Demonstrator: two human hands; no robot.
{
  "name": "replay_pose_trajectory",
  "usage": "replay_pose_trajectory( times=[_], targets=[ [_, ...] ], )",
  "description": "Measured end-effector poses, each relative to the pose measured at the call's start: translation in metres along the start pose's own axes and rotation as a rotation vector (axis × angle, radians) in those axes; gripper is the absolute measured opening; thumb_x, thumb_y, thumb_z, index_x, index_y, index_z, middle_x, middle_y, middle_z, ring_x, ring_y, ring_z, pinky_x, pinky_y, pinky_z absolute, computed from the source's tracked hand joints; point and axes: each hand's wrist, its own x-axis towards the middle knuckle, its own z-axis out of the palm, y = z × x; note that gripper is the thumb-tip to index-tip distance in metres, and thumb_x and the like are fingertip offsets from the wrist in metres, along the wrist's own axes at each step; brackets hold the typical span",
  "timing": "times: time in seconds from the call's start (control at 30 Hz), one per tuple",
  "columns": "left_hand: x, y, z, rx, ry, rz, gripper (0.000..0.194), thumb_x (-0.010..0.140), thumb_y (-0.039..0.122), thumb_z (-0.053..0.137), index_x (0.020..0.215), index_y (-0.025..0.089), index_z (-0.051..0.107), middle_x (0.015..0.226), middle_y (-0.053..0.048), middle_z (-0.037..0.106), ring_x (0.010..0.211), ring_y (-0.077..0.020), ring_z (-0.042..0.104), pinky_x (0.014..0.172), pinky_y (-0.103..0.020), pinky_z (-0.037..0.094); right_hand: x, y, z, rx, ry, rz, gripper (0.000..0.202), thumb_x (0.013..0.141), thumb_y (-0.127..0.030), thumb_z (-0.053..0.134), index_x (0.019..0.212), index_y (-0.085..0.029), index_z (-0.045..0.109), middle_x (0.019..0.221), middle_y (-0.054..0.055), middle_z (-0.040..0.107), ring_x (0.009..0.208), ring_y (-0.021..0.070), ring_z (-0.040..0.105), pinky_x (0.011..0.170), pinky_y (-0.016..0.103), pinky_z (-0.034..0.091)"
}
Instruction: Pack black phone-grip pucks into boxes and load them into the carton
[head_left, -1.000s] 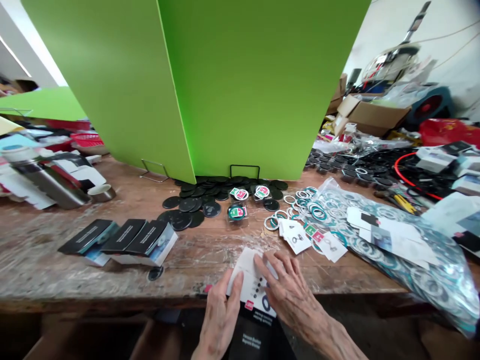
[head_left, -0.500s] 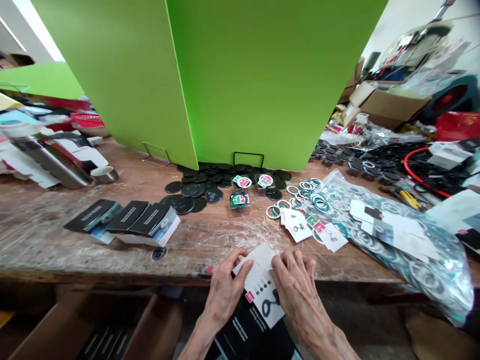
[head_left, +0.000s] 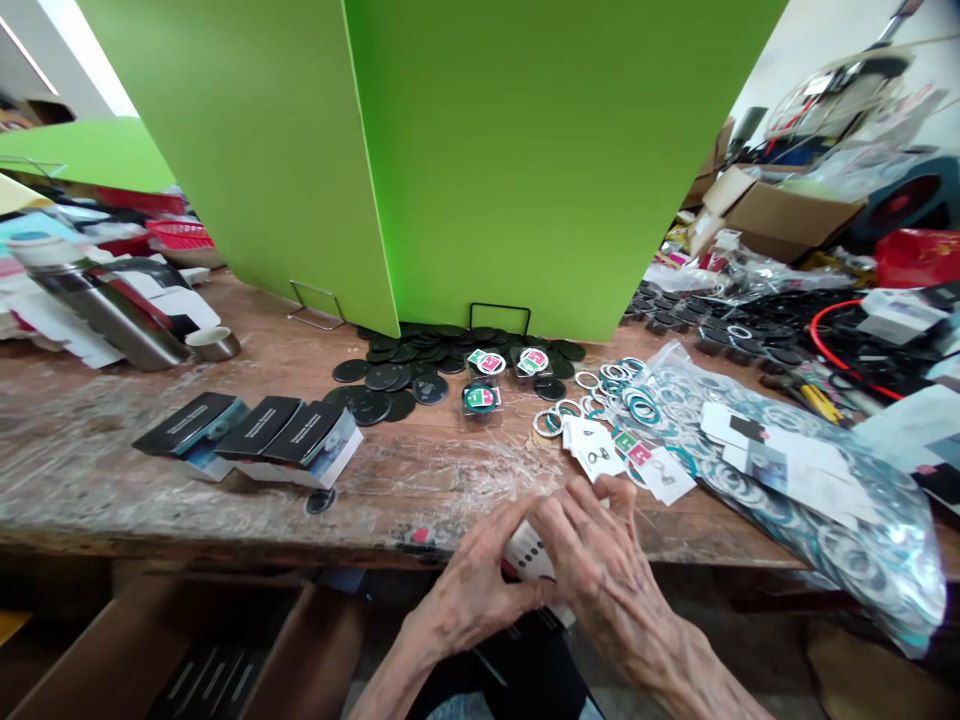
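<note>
At the bench's front edge, a white printed cardboard box (head_left: 529, 553) with a row of black dots shows between my two hands, mostly hidden by them. My left hand (head_left: 474, 590) is closed round its left side, the thumb along the lower front. Curled over the top and right side is my right hand (head_left: 600, 570), its fingertips out of sight. Just beyond my hands lie white printed cards (head_left: 592, 450) and white and teal rings (head_left: 592, 395). Black discs (head_left: 386, 378) are piled farther back, near small clear packs (head_left: 481, 400) with coloured cards.
Black-topped boxes (head_left: 289, 435) stand in a row on the left. A steel flask (head_left: 112, 315) leans behind them. A green partition (head_left: 510, 170) rises across the back. On the right lies a plastic bag of rings (head_left: 810, 500). An open carton (head_left: 315, 650) sits below the bench.
Both hands have closed in round the box, which now shows far less of its printed face. My left hand has moved slightly right; its thumb now lies across the lower front.
</note>
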Motion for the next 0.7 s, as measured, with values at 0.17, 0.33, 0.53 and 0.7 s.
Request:
replay_pose_trajectory(
  times=[0.17, 0.33, 0.53, 0.7],
  targets=[
    [0.011, -0.01, -0.004, -0.263, 0.192, -0.139, 0.033, 0.079, 0.039, 0.069, 0.105, 0.019, 0.062, 0.092, -0.002, 0.068, 0.082, -0.0176, 0.063, 0.073, -0.027, 0.051, 0.024, 0.017, -0.022, 0.098, -0.09, -0.011, 0.028, 0.088, -0.006, 0.033, 0.101, -0.023, 0.052, 0.09, 0.003, 0.06, 0.087, 0.0189, 0.053, 0.089, 0.039, 0.039],
    [0.01, -0.029, -0.004, -0.377, 0.285, -0.081, 0.045, 0.075, 0.038, 0.073, 0.11, 0.018, 0.055, 0.109, -0.004, 0.064, 0.094, -0.0184, 0.061, 0.082, -0.028, 0.049, 0.041, 0.027, -0.014, 0.201, -0.296, -0.097, 0.03, 0.087, -0.001, 0.034, 0.1, -0.023, 0.05, 0.093, -0.001, 0.06, 0.087, 0.0149, 0.055, 0.098, 0.04, 0.038],
    [0.024, -0.014, 0.0, -0.701, 0.555, -0.144, 0.037, 0.086, 0.049, 0.055, 0.104, 0.018, 0.056, 0.096, -0.002, 0.064, 0.086, -0.0179, 0.06, 0.072, -0.025, 0.047, 0.03, 0.019, 0.016, 0.06, -0.171, -0.057, 0.022, 0.089, -0.004, 0.041, 0.099, -0.02, 0.053, 0.111, 0.007, 0.056, 0.104, 0.0214, 0.051, 0.099, 0.047, 0.04],
    [0.025, -0.008, 0.007, -0.709, 0.552, -0.113, 0.027, 0.092, 0.044, 0.049, 0.108, 0.022, 0.05, 0.098, -0.001, 0.061, 0.087, -0.0157, 0.06, 0.075, -0.025, 0.047, 0.019, 0.018, 0.027, -0.09, -0.108, -0.127, 0.011, 0.093, -0.014, 0.049, 0.099, -0.019, 0.056, 0.1, 0.004, 0.061, 0.114, 0.0232, 0.049, 0.114, 0.063, 0.011]
  ],
)
